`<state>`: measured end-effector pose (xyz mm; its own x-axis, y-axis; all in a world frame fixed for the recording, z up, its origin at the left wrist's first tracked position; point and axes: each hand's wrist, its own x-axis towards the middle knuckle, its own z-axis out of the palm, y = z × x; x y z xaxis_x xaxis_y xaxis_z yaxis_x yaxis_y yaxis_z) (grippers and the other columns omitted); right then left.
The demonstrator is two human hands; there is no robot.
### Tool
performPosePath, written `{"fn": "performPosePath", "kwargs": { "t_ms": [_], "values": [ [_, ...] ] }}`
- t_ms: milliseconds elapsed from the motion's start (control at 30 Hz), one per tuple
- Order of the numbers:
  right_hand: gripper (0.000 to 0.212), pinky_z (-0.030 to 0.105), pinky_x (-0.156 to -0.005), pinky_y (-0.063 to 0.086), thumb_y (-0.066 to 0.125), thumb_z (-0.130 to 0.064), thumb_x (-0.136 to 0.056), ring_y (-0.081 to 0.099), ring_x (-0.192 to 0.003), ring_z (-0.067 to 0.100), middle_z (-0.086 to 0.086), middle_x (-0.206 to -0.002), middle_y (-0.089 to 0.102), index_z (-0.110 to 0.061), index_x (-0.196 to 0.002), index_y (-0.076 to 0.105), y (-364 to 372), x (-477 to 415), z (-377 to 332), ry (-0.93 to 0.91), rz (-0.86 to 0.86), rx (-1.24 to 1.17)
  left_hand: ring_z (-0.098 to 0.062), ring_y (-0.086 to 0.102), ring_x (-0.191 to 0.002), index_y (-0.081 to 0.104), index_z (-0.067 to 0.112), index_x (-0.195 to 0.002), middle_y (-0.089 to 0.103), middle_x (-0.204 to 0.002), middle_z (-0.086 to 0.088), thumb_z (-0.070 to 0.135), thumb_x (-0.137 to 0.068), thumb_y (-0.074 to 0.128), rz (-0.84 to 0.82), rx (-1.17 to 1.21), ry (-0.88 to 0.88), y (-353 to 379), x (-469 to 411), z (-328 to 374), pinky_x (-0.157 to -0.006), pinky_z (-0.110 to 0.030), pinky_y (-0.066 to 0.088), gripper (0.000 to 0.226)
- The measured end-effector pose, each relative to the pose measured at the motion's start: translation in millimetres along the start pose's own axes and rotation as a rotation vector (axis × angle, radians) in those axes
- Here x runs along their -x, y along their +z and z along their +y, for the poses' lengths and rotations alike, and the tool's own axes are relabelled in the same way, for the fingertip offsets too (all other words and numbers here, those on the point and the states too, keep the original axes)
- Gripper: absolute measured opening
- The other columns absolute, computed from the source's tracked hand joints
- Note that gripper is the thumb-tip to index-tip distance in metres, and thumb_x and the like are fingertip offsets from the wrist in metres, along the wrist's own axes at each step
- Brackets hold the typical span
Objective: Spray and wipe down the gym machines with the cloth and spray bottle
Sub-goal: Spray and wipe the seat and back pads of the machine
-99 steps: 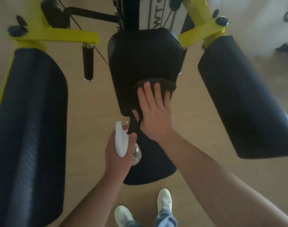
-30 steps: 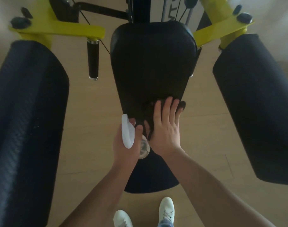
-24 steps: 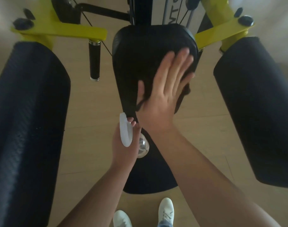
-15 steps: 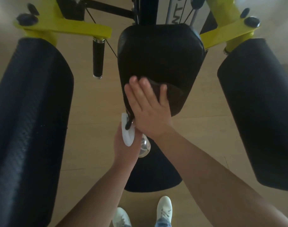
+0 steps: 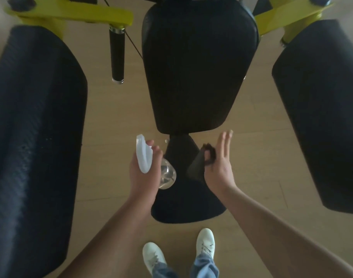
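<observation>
The gym machine's black back pad (image 5: pixel 197 67) stands upright in the middle, with its black seat (image 5: pixel 188 206) below it. My left hand (image 5: pixel 144 179) grips a clear spray bottle (image 5: pixel 144 157) with a white trigger head, held over the seat's left side. My right hand (image 5: pixel 219 167) is off the back pad, just below its lower right corner. Its thumb pinches a dark cloth (image 5: pixel 197 165) against the palm while the fingers point straight up. The cloth hangs over the seat.
Two long black arm pads flank the seat, one at the left (image 5: pixel 35 127) and one at the right (image 5: pixel 320 109), on yellow frame arms (image 5: pixel 71 15). A black handle grip (image 5: pixel 117 57) hangs left of the back pad. Wooden floor (image 5: pixel 115 117) and my white shoes (image 5: pixel 204 242) are below.
My right hand wiped up and down the back pad with the cloth, then came off it and dropped beside the seat. The left hand kept the bottle in nearly the same place.
</observation>
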<state>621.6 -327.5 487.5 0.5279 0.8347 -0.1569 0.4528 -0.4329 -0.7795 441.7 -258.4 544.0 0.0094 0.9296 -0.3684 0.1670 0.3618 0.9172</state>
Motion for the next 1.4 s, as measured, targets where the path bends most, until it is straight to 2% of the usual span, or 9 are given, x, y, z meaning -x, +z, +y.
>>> {"fn": "performPosePath", "kwargs": {
  "t_ms": [133,200,367,667,767,1033,1133,1267,1400],
  "values": [
    [0.059,0.043,-0.114,0.044,0.036,-0.054,-0.109,0.053,-0.135,0.024,0.004,-0.149,0.051,-0.026,-0.161,0.032,2.3,-12.0,-65.7,0.762,0.203,-0.904,-0.008,0.068,-0.096,0.062,0.036,-0.127,0.067,-0.106,0.009,0.037,-0.098,0.065,0.006,0.019,-0.019,-0.9,4.4,2.4,-0.070,-0.017,0.050,0.028],
    [0.053,0.039,-0.096,0.057,0.042,-0.052,-0.108,0.067,-0.113,0.023,0.002,-0.126,0.066,-0.020,-0.149,0.051,-5.1,-24.4,-91.4,0.785,0.194,-1.293,-0.015,0.068,-0.101,0.062,0.034,-0.130,0.068,-0.111,0.006,0.036,-0.098,0.066,0.000,0.033,-0.020,-2.3,7.0,4.5,-0.067,-0.014,0.050,0.032],
    [0.050,0.050,-0.114,0.040,0.044,-0.047,-0.108,0.055,-0.126,0.033,0.011,-0.135,0.060,-0.020,-0.149,0.048,-20.0,-37.0,-109.1,0.751,0.406,-1.699,-0.021,0.066,-0.101,0.064,0.032,-0.128,0.067,-0.113,-0.002,0.030,-0.096,0.070,0.031,0.119,-0.064,-11.6,9.0,5.6,-0.056,-0.007,0.049,0.033],
    [0.050,0.047,-0.117,0.038,0.045,-0.045,-0.103,0.052,-0.134,0.040,0.013,-0.143,0.061,-0.016,-0.141,0.061,-1.0,-65.6,-96.4,0.722,0.257,-1.771,-0.020,0.063,-0.101,0.059,0.031,-0.134,0.062,-0.115,0.000,0.029,-0.096,0.071,0.038,0.156,-0.104,-24.4,7.3,-6.3,-0.053,-0.008,0.050,0.041],
    [0.059,0.011,-0.094,0.043,0.083,-0.012,-0.083,0.065,-0.115,0.030,0.018,-0.129,0.066,-0.001,-0.136,0.059,25.1,-57.2,-94.5,0.702,0.234,-1.551,-0.016,0.064,-0.097,0.061,0.034,-0.130,0.063,-0.111,0.003,0.028,-0.095,0.071,0.036,0.145,-0.123,-20.3,7.7,-10.9,-0.055,-0.010,0.050,0.037],
    [0.035,0.044,-0.082,0.063,0.064,-0.025,-0.092,0.067,-0.102,0.027,0.010,-0.115,0.070,-0.011,-0.125,0.065,46.1,-41.0,-122.5,0.804,0.024,-1.518,-0.015,0.064,-0.095,0.064,0.030,-0.126,0.065,-0.107,0.002,0.029,-0.093,0.072,0.075,0.127,-0.158,-10.0,3.3,-5.1,-0.065,-0.021,0.045,0.034],
    [0.059,0.042,-0.104,0.054,0.072,-0.015,-0.065,0.063,-0.110,0.024,0.004,-0.117,0.068,-0.014,-0.123,0.061,36.0,-40.6,-118.0,0.799,0.180,-1.428,-0.013,0.066,-0.099,0.066,0.036,-0.123,0.067,-0.111,0.003,0.029,-0.093,0.072,0.073,0.128,-0.138,-12.2,-0.8,0.7,-0.067,-0.021,0.047,0.031],
    [0.023,0.043,-0.104,0.046,0.057,-0.032,-0.097,0.063,-0.110,0.031,0.011,-0.118,0.070,-0.015,-0.107,0.067,4.2,-49.6,-94.3,0.723,0.292,-1.639,-0.017,0.067,-0.103,0.065,0.039,-0.123,0.067,-0.116,-0.001,0.031,-0.092,0.072,0.064,0.138,-0.110,-17.0,-4.4,5.5,-0.064,-0.016,0.048,0.033],
    [0.044,0.060,-0.117,0.033,0.028,-0.047,-0.108,0.054,-0.132,0.041,0.019,-0.140,0.061,-0.017,-0.120,0.058,-16.8,-59.7,-83.7,0.563,0.462,-1.981,-0.019,0.065,-0.103,0.065,0.040,-0.121,0.065,-0.115,-0.002,0.029,-0.092,0.071,0.071,0.162,-0.123,-15.9,-3.2,7.3,-0.067,-0.021,0.047,0.032]
  ]
}}
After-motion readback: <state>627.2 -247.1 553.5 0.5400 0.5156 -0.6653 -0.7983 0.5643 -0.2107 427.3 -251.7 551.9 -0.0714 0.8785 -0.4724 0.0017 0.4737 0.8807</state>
